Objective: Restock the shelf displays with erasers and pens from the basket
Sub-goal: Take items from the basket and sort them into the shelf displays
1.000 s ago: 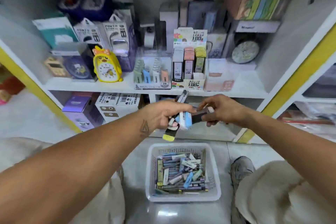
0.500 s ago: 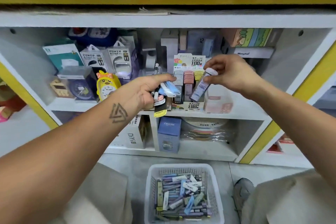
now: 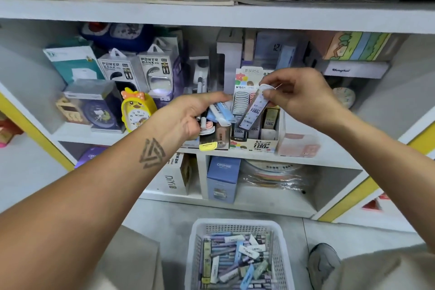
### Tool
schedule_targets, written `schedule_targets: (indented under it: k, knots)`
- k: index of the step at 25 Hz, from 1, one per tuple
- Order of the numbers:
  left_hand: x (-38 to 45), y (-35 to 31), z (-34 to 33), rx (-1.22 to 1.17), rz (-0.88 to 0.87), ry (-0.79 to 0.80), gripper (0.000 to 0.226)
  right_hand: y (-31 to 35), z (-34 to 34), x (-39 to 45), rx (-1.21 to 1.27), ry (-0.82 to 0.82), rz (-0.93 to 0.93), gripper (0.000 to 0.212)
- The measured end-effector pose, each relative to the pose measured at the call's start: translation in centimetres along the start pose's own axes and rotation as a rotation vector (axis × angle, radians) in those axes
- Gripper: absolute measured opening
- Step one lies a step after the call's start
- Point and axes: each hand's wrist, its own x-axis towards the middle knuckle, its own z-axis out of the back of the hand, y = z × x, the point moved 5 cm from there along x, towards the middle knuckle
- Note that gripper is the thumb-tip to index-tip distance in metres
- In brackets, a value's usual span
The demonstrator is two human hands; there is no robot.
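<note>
Slotting a purple case [image 3: 253,110] into the display box [image 3: 256,143], right hand [image 3: 303,96] pinching it — left hand [image 3: 186,117] grasping several more pieces [image 3: 220,113], basket [image 3: 237,225] nearly full.

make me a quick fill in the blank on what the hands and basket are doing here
1. The right hand pinches a slim lilac patterned tube by its ____ end.
2. The left hand holds a bundle that includes a light ____ capped piece.
3. The white perforated plastic basket stands on the ____, below the shelves.
4. The yellow chick-shaped clock stands to the ____ of the left hand.

Missing words: top; blue; floor; left
</note>
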Motion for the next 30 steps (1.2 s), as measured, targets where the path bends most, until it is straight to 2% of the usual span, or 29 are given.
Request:
schedule_targets:
  k: [3,7,9,10,11,13,14,15,17,19,22,26,30]
  knots:
    - [0.3,0.0,0.6,0.005,-0.02,-0.023,0.015,1.1,-2.0,-0.3,-0.173,0.014,0.104,0.019]
    - [0.4,0.1,1.2,-0.003,-0.04,-0.04,0.016,1.0,-4.7,-1.0,-0.356,0.148,0.126,0.013]
    - [0.2,0.2,1.4,-0.018,-0.046,-0.037,0.017,1.2,-5.6,-1.3,-0.516,0.186,0.218,0.012]
    - [0.1,0.2,1.3,-0.02,-0.048,-0.037,0.019,1.4,-5.7,-1.3,-0.517,0.171,0.25,0.014]
    - [0.0,0.3,1.3,-0.02,-0.051,-0.039,0.024,1.6,-5.5,-1.2,-0.446,0.137,0.24,0.014]
    - [-0.2,0.3,1.1,-0.014,-0.071,-0.034,0.037,1.7,-4.7,-0.8,-0.018,0.079,0.032,0.009]
    - [-0.3,0.3,0.8,-0.007,-0.083,-0.023,0.041,1.6,-4.8,-0.9,0.247,0.126,-0.102,0.007]
    - [-0.4,0.3,0.4,-0.005,-0.095,-0.008,0.043,1.7,-5.1,-1.1,0.437,0.202,-0.192,0.015]
    - [-0.6,0.3,-0.3,-0.038,-0.115,0.016,0.044,1.9,-5.6,-1.7,0.604,0.319,-0.264,0.034]
    - [-0.8,0.2,-0.8,-0.111,-0.116,0.046,0.052,1.8,-5.2,-1.9,0.658,0.309,-0.295,0.033]
    - [-0.5,-0.1,-0.4,-0.123,-0.111,0.029,0.058,0.6,-4.1,-1.4,0.584,0.188,-0.33,0.022]
    - [-0.4,-0.4,1.5,-0.086,-0.072,-0.046,0.018,0.0,-3.7,-1.2,0.482,0.137,-0.337,0.019]
    - [-0.2,-1.1,4.2,-0.129,-0.052,-0.091,0.017,1.1,-4.2,-0.2,0.395,0.096,-0.264,0.016]
